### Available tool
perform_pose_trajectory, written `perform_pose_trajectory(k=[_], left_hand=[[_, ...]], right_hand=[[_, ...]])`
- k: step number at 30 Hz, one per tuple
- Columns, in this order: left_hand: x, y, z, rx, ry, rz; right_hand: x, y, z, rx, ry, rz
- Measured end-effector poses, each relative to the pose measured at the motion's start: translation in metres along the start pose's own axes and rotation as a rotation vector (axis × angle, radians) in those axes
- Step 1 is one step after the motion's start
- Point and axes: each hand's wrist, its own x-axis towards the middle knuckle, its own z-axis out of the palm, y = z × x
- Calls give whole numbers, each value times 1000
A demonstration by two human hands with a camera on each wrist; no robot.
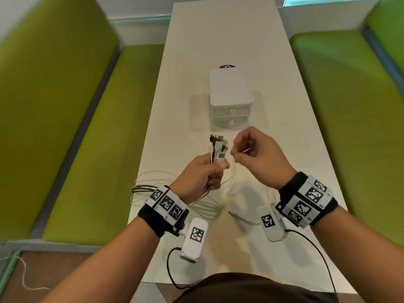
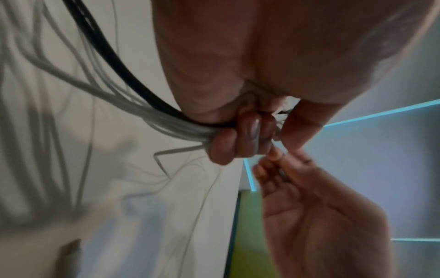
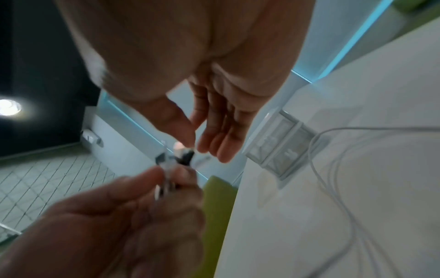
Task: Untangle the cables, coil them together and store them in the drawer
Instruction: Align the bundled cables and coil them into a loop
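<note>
Now left hand [image 1: 200, 174] gripping cable bundle [image 1: 63, 147] upright, loops trailing below on tabletop [image 1: 284, 106]; right hand [image 1: 254, 154] just beside, fingers loose, drawer unit [image 1: 230, 99] beyond both, shut.

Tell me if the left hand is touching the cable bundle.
Touching. The left wrist view shows the left hand with fingers curled round the cable bundle; the head view shows the plug ends sticking up from the fist.
</note>
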Motion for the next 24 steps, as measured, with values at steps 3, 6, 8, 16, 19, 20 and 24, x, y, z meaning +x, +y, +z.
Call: perform_pose_trajectory(k=[3,6,8,16,19,20,24], left_hand=[[-4,21,7,-192,-62,99],[-7,42,12,-230,-90,187],[-10,52,13,-151,-75,240],[-11,87,2,34,-32,357],[-10,90,-1,-37,42,395],[-9,92,-2,-67,84,402],[-9,99,-18,-227,219,378]], right_hand=[[-8,2,18,77,-297,32],[-16,3,48,86,-384,49],[-13,-5,56,178,-342,68],[-3,4,44,-171,-358,218],[-8,13,37,-99,-328,294],[-10,17,36,-64,-287,290],[-14,25,32,-245,-197,221]])
